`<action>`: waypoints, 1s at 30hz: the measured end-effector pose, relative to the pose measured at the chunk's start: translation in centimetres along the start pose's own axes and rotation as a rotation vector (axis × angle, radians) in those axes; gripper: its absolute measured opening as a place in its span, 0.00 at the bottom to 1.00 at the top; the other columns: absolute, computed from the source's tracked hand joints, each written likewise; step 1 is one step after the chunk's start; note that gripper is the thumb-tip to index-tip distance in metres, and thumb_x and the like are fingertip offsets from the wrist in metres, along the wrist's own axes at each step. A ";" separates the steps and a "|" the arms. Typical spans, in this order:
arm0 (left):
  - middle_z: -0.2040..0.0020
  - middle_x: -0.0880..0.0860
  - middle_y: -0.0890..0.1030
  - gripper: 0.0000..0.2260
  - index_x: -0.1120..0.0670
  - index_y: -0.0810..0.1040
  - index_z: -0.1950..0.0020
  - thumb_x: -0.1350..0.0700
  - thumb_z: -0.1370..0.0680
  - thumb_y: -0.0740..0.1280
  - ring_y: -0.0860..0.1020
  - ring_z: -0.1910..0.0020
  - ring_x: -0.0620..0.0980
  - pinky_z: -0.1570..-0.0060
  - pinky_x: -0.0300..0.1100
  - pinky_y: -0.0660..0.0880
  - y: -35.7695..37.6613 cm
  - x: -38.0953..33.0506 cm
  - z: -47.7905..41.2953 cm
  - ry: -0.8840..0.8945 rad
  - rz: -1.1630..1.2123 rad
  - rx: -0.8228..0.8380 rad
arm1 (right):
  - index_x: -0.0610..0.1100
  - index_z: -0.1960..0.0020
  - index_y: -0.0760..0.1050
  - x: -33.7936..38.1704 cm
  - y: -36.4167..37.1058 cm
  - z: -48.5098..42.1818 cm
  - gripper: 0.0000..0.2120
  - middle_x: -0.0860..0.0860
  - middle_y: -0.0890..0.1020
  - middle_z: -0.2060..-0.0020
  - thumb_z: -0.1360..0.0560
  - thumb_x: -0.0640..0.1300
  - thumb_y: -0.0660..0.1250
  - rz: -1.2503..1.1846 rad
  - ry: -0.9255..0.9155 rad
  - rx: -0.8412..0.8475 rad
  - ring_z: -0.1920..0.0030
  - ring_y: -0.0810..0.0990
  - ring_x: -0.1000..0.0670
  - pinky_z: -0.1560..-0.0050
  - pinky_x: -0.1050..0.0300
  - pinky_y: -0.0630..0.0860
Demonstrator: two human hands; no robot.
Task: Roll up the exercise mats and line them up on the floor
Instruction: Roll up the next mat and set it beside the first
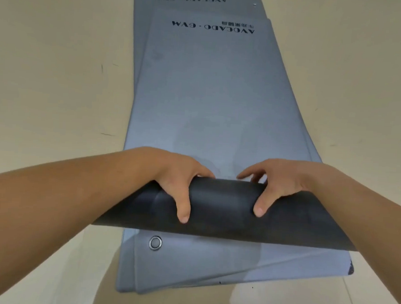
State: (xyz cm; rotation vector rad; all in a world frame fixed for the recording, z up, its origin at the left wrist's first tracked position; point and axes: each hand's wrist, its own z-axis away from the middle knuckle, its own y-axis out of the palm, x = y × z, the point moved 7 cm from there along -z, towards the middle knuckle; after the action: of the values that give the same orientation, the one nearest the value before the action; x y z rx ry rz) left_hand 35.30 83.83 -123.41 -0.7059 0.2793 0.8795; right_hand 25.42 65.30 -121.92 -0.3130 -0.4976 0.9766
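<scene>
The top mat (209,94) lies on a stack of grey mats (212,266) on the floor (48,74), its near end (222,199) curled over with the dark underside up. The left hand (177,183) and right hand (279,186) both grip that curl, thumbs in front, fingers apparently wrapped behind it.

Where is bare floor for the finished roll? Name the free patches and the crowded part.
Free: the wide tan floor left of the mat stack, and the equally bare stretch right of it. Crowded: the centre, where the stack runs away from the camera and the left hand and right hand grip the rolled end of the top mat.
</scene>
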 end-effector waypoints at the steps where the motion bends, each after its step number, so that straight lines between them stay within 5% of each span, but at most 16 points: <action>1: 0.34 0.39 0.79 0.47 0.35 0.70 0.26 0.47 0.40 0.88 0.81 0.39 0.47 0.37 0.52 0.80 -1.0 0.7 -0.2 -0.017 0.025 -0.030 | 0.69 0.28 0.69 0.1 -1.2 0.2 0.47 0.61 0.75 0.36 0.43 0.62 0.86 0.021 0.002 -0.096 0.38 0.77 0.53 0.34 0.49 0.75; 4: 0.23 0.43 0.69 0.54 0.38 0.62 0.18 0.43 0.38 0.87 0.74 0.28 0.52 0.29 0.52 0.73 -3.3 3.0 -0.3 -0.085 0.011 -0.173 | 0.66 0.27 0.66 2.2 -3.0 1.6 0.40 0.58 0.73 0.37 0.34 0.64 0.80 0.258 0.004 -0.379 0.40 0.76 0.50 0.42 0.49 0.76; 7: 0.23 0.45 0.68 0.52 0.41 0.61 0.18 0.35 0.37 0.83 0.71 0.26 0.53 0.30 0.55 0.72 -4.8 4.8 0.4 -0.150 -0.062 -0.342 | 0.60 0.25 0.65 5.2 -1.3 2.3 0.27 0.51 0.74 0.38 0.22 0.58 0.68 0.486 0.006 -0.482 0.39 0.77 0.45 0.48 0.49 0.75; 11: 0.26 0.47 0.69 0.42 0.44 0.67 0.21 0.31 0.30 0.76 0.72 0.29 0.53 0.37 0.53 0.76 -5.3 5.2 1.9 -0.236 -0.211 -0.561 | 0.49 0.16 0.40 5.5 2.2 0.9 0.65 0.41 0.57 0.20 0.37 0.77 0.71 0.621 0.104 -0.344 0.22 0.61 0.37 0.31 0.39 0.71; 14: 0.31 0.50 0.73 0.25 0.47 0.73 0.27 0.36 0.20 0.65 0.74 0.37 0.53 0.42 0.53 0.76 -3.7 2.5 3.2 -0.136 -0.480 -0.733 | 0.51 0.17 0.41 5.1 1.0 -0.6 0.69 0.44 0.63 0.23 0.43 0.77 0.74 0.627 0.092 -0.414 0.26 0.67 0.39 0.33 0.40 0.73; 17: 0.26 0.53 0.68 0.35 0.47 0.66 0.24 0.29 0.25 0.63 0.71 0.33 0.57 0.36 0.56 0.72 0.0 2.3 3.7 -0.138 -0.603 -0.691 | 0.58 0.17 0.46 4.4 -1.6 -1.7 0.67 0.53 0.69 0.28 0.45 0.75 0.78 0.483 0.065 -0.361 0.30 0.72 0.44 0.41 0.46 0.75; 21: 0.16 0.59 0.45 0.57 0.42 0.32 0.18 0.29 0.29 0.71 0.49 0.18 0.64 0.23 0.68 0.54 2.5 5.7 3.4 -0.322 -0.607 -0.591 | 0.63 0.18 0.50 4.0 -4.0 -2.7 0.66 0.51 0.60 0.26 0.46 0.70 0.83 0.346 0.042 -0.300 0.27 0.67 0.43 0.34 0.43 0.73; 26: 0.20 0.60 0.52 0.58 0.42 0.33 0.19 0.32 0.31 0.74 0.55 0.22 0.65 0.29 0.70 0.62 1.1 6.5 1.9 -0.340 -0.629 -0.638 | 0.64 0.19 0.50 5.5 -3.7 -2.3 0.61 0.51 0.65 0.31 0.42 0.65 0.82 0.434 0.003 -0.519 0.30 0.67 0.44 0.42 0.44 0.77; 30: 0.26 0.57 0.62 0.58 0.40 0.38 0.19 0.32 0.35 0.74 0.65 0.29 0.60 0.36 0.62 0.70 -1.1 6.2 1.8 -0.289 -0.651 -0.573 | 0.59 0.17 0.37 6.0 0.0 -2.2 0.69 0.44 0.56 0.22 0.43 0.75 0.76 0.539 0.004 -0.506 0.21 0.57 0.38 0.25 0.36 0.62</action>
State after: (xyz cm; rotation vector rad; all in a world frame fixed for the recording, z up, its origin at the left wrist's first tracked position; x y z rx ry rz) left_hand 39.90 88.35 -124.68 -1.1001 -0.4662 0.4128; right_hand 29.36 70.29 -122.25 -0.9386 -0.6722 1.3625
